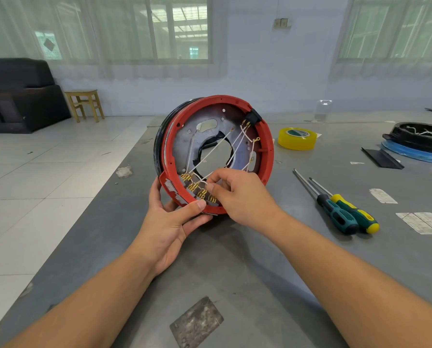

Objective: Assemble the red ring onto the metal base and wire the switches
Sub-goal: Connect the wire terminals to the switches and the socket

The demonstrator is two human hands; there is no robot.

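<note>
Holding the round red plastic ring (267,156) with my left hand (171,222), my right hand (237,194) pinches a thin white wire (202,182) inside it, by the small gold switch clips (196,188).

Your red ring (267,156) sits on the metal base (184,144), tilted on edge above your left hand (171,222); white wires (211,153) cross it to brass switch terminals (194,187) beside your right hand (237,194).

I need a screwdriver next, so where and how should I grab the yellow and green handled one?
Take the yellow and green screwdriver by its thick handle, from above on its right, open side. It lies flat on the grey table, shaft pointing away, and the teal and black screwdriver lies tight against its left.
</note>
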